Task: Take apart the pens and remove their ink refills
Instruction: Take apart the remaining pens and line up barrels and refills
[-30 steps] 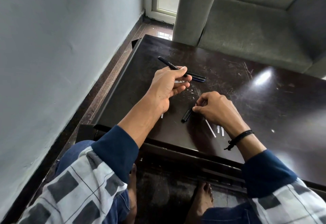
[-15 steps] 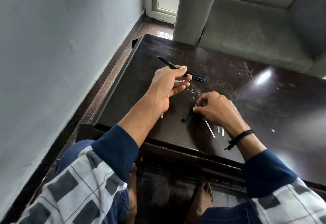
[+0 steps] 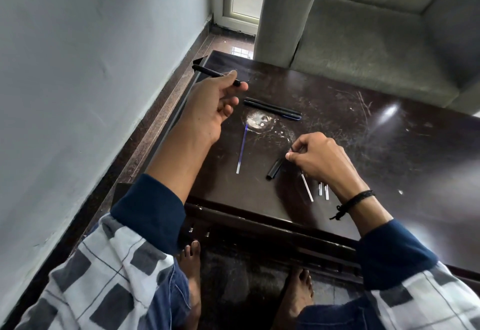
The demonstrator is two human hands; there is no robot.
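My left hand (image 3: 213, 103) is raised over the table's far left part and holds a black pen (image 3: 207, 71) between thumb and fingers. Two black pens (image 3: 272, 108) lie side by side on the dark table (image 3: 363, 153) just to its right. A thin refill with blue ink (image 3: 242, 149) lies on the table below them. My right hand (image 3: 319, 159) rests on the table, fingers pinched on a small dark part I cannot make out. A short black pen piece (image 3: 274, 169) lies by its fingertips. Clear refills (image 3: 307, 189) stick out from under that hand.
A grey wall (image 3: 78, 95) runs close along the left. A grey sofa (image 3: 376, 43) stands behind the table. My bare feet (image 3: 192, 277) are on the floor under the table's near edge.
My left hand has lifted one black pen off the table and moved it left, uncovering the blue refill and the two pens. My right hand stays where it was.
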